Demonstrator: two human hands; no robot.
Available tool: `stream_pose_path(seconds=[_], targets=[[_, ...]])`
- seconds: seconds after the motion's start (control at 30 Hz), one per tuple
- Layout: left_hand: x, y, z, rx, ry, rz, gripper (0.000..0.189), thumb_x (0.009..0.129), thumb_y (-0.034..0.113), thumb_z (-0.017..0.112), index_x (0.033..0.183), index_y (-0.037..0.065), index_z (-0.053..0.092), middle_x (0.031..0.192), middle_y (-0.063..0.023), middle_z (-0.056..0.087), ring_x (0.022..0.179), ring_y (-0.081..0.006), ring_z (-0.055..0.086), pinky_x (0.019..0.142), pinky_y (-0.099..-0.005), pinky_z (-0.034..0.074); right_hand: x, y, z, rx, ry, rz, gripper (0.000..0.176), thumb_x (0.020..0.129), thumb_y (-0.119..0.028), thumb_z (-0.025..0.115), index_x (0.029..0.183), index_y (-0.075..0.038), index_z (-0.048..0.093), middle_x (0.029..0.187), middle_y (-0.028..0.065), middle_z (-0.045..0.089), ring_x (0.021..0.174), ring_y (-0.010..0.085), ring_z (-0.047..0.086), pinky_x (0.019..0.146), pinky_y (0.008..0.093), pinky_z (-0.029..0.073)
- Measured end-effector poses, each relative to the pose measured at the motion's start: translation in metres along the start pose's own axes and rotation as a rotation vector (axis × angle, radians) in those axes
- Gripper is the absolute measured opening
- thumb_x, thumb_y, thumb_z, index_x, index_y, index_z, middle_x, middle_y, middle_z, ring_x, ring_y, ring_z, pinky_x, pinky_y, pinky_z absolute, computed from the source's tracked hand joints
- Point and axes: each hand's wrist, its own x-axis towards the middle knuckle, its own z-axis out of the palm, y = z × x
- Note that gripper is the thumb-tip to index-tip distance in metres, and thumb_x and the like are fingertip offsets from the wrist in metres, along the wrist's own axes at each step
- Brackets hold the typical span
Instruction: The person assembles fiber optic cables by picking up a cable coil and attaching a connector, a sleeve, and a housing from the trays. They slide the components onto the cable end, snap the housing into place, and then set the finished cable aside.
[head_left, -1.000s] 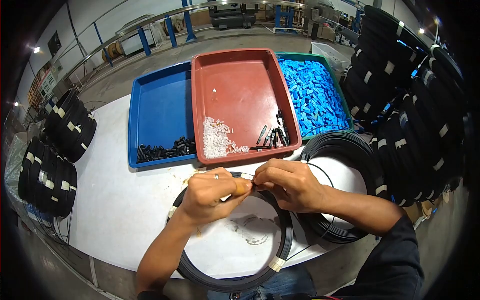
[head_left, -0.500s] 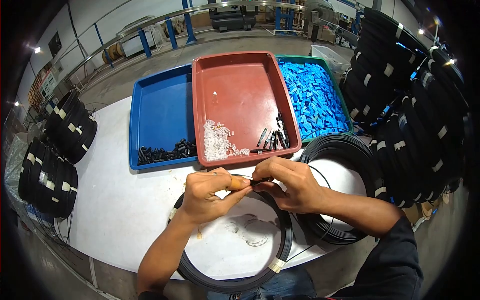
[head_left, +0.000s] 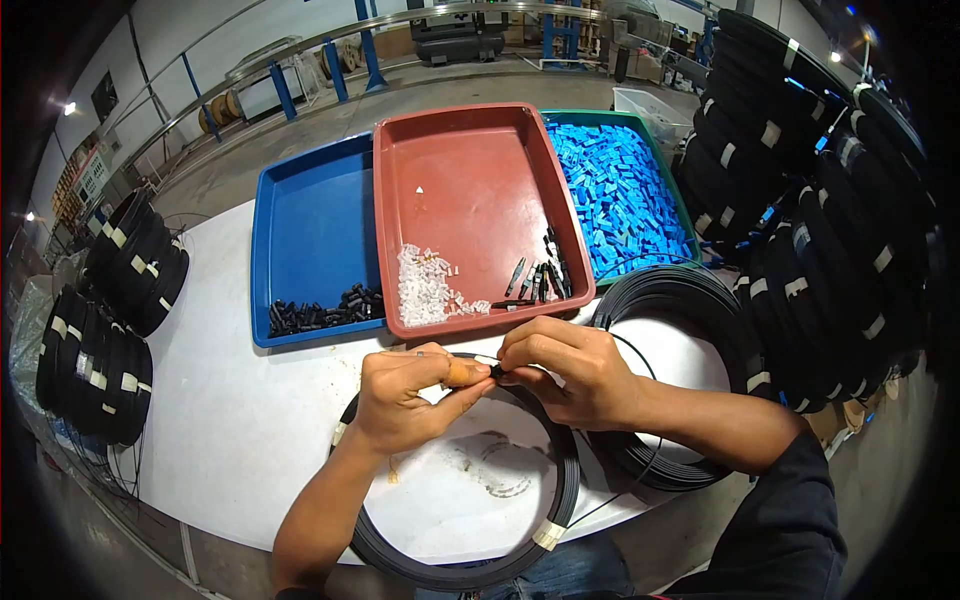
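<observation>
My left hand [head_left: 408, 395] and my right hand [head_left: 578, 375] meet above the far rim of a coil of black cable [head_left: 567, 470]. Their fingertips pinch a small black connector part [head_left: 496, 370] between them, mostly covered by the fingers. Orange-brown tape or a covering wraps a finger of my left hand. From the taped band [head_left: 548, 534] on the coil, a loose length of thin black cable [head_left: 655, 455] arcs up to the right and passes behind my right hand. Whether its end is in my fingers is hidden.
A blue tray [head_left: 262, 240] holds black pieces. The red tray [head_left: 548, 150] holds small clear pieces and several black connectors [head_left: 540, 283]. Blue clips fill a green tray [head_left: 672, 165]. Another cable coil [head_left: 735, 370] lies right; stacked coils [head_left: 820, 270] rise beyond, more at left [head_left: 95, 365].
The black part between my fingertips shows less and has turned slightly. Both hands stay together in nearly the same place; the whole view has shifted a little.
</observation>
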Motion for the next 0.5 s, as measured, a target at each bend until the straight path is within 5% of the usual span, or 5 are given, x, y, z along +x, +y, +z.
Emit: stream_pose_path(seconds=[0.5], targets=[[0.0003,-0.0021,-0.0007,0.011,-0.013,0.009,0.015,0.072,-0.003,0.086,0.084,0.001,0.077,0.083,-0.0121,0.078,0.074,-0.0195,0.076,0.065,-0.0267,0.059,-0.0037,0.0026,0.0012,0.061,-0.04,0.035,0.027,0.076,0.009,0.074,0.098,0.0,0.062,0.093,0.0119,0.062,0.083,0.0312,0.066,0.069,0.0392,0.054]])
